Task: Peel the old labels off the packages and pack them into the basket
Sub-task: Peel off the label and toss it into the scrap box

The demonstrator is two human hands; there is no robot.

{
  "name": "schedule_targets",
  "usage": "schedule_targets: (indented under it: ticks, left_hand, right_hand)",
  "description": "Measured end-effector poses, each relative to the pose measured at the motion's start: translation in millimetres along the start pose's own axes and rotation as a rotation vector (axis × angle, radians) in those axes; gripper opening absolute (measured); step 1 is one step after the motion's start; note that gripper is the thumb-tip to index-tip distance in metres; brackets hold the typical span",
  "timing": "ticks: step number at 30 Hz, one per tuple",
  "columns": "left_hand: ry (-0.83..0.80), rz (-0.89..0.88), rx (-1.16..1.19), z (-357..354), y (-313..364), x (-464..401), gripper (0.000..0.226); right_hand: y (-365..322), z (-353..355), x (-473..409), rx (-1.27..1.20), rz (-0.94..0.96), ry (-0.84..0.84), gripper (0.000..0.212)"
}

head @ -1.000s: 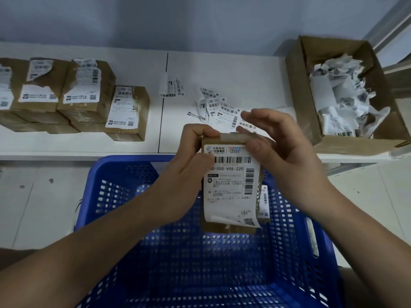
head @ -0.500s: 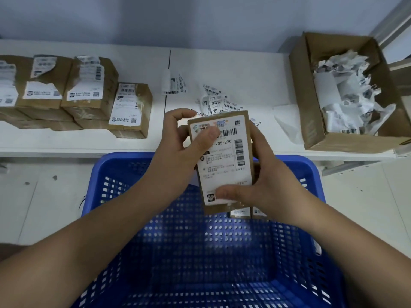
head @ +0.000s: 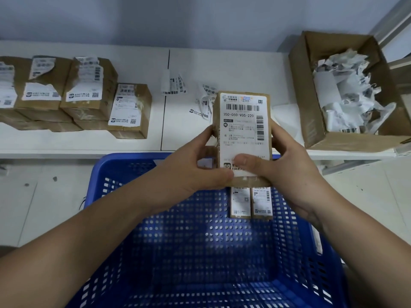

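Holding the brown cardboard package (head: 242,138) upright above the far rim of the blue perforated plastic basket (head: 124,218), I grip it with both hands. My left hand (head: 195,174) curls round its left edge and lower corner; my right hand (head: 282,172) wraps the right edge, with the thumb pressed flat on the lower part of the white printed shipping label (head: 243,130). The package's long axis runs away from me, barcode end farthest. The label's near edge lies directly under the right thumb, so I judge the right hand is better placed to start the peel, pulling toward the far end. Two labelled packages (head: 250,203) stand against the basket's far wall, just below.
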State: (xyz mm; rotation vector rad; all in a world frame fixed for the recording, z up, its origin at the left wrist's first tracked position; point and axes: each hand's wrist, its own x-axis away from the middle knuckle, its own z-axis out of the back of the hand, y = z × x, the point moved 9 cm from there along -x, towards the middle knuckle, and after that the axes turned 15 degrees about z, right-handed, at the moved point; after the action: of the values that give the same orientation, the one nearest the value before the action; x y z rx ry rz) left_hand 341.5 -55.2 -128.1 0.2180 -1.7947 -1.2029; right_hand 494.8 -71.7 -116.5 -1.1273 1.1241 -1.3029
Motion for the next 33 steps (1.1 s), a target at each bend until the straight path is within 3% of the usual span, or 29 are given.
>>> schedule_targets:
  ticks: [3, 7, 11, 21, 25, 29, 33]
  left_hand:
    - [0.068, -0.038, -0.057, 6.8, 2.9, 1.4, 0.07]
    - [0.098, -0.062, -0.024, 10.0, 2.8, 3.8, 0.078]
    - [0.108, -0.066, -0.087, 9.0, 3.3, 5.6, 0.087]
    - [0.117, -0.011, -0.111, 23.7, 5.3, 5.7, 0.085]
    - [0.147, -0.037, -0.124, 20.7, 6.2, 5.7, 0.084]
    - [0.168, -0.125, -0.182, 10.0, 13.2, 6.2, 0.117]
    - [0.121, -0.159, -0.194, 7.0, 15.3, 6.9, 0.121]
  right_hand:
    - [-4.2, -4.7, -1.7, 0.047, 0.035, -0.094, 0.088]
    - [-5.9, -12.4, -3.2, 0.054, 0.033, -0.265, 0.109]
    - [-8.6, -10.9, -3.3, 0.084, 0.056, -0.285, 0.11]
    - [-10.4, -11.8, -0.3, -0.327, -0.117, -0.399, 0.11]
    - [-7.2, -8.5, -1.7, -0.221, -0.073, -0.337, 0.112]
    - [-9.9, -10.4, -2.7, -0.08, 0.006, -0.3, 0.109]
    - [-13.4, -13.5, -3.0, 0.025, 0.075, -0.299, 0.108]
